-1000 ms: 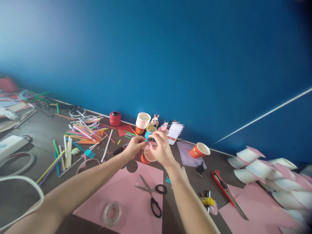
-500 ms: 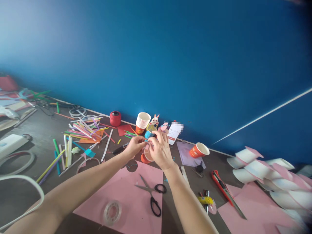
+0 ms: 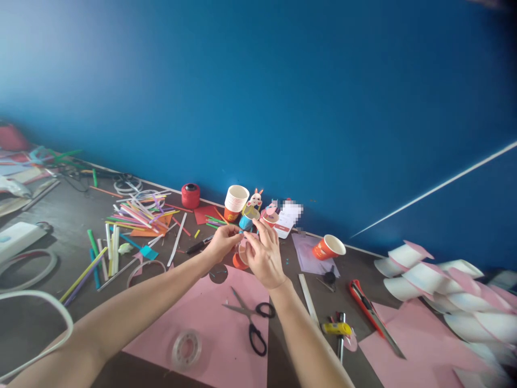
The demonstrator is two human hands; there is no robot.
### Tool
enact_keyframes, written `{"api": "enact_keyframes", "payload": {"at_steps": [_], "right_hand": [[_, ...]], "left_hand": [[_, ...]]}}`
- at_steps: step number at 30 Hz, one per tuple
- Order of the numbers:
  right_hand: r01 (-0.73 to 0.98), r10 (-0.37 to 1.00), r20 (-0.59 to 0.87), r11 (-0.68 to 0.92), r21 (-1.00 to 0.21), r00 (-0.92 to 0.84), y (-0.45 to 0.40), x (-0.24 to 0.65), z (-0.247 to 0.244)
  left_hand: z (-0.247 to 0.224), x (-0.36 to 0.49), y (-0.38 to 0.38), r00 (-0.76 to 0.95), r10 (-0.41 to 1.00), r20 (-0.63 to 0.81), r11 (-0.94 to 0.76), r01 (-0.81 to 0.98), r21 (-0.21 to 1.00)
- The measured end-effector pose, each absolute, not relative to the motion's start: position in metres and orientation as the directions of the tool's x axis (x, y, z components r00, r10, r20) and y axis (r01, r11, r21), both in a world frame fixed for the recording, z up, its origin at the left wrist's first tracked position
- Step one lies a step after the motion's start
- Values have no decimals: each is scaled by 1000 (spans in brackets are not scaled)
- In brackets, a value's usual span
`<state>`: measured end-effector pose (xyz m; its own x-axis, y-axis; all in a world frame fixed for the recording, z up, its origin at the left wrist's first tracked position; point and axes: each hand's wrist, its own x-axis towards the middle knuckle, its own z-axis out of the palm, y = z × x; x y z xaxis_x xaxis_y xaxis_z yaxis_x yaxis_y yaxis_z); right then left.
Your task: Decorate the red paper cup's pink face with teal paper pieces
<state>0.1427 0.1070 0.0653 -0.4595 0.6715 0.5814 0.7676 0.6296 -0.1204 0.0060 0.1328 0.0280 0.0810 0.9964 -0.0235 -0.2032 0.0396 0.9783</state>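
My left hand (image 3: 223,243) and my right hand (image 3: 264,257) meet at the middle of the table, fingertips nearly touching. Between them is a tiny blue piece, pinched by my left hand; its shape is too small to make out. The right thumb and index finger are close to it, the other fingers stretched forward. Just below the fingertips stands a red paper cup (image 3: 239,261), partly hidden by my right hand. Behind the hands are a blue cup (image 3: 246,220) with a rabbit face (image 3: 255,199) and a pink cup (image 3: 270,217).
Black-handled scissors (image 3: 250,319) and a tape roll (image 3: 186,348) lie on pink paper (image 3: 218,350). Stacked cups (image 3: 236,202), straws (image 3: 137,213), another red cup (image 3: 329,248), a red cutter (image 3: 368,310) and white paper rolls (image 3: 428,280) surround them.
My right hand has shifted slightly, its fingers a little lower and more spread, showing more of the blue and pink cups. The left hand has barely moved.
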Motion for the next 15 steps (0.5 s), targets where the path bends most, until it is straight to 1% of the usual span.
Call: {"api": "enact_keyframes", "payload": {"at_steps": [3, 6, 10, 13, 15], "right_hand": [[770, 679, 572, 626, -123, -460, 104, 143, 61], [762, 696, 565, 625, -172, -443, 103, 143, 60], [707, 712, 609, 627, -327, -350, 106, 147, 65], [641, 737, 645, 598, -481, -204, 116, 151, 74], [612, 767, 631, 557, -561, -120, 127, 153, 79]], "left_hand": [[26, 6, 133, 83, 996, -21, 38, -205, 978], [25, 6, 132, 88, 996, -13, 30, -203, 979], [28, 6, 131, 101, 995, -18, 39, -219, 975], [30, 7, 131, 91, 995, -44, 64, -225, 972], [30, 8, 131, 85, 995, -52, 70, -227, 971]]}}
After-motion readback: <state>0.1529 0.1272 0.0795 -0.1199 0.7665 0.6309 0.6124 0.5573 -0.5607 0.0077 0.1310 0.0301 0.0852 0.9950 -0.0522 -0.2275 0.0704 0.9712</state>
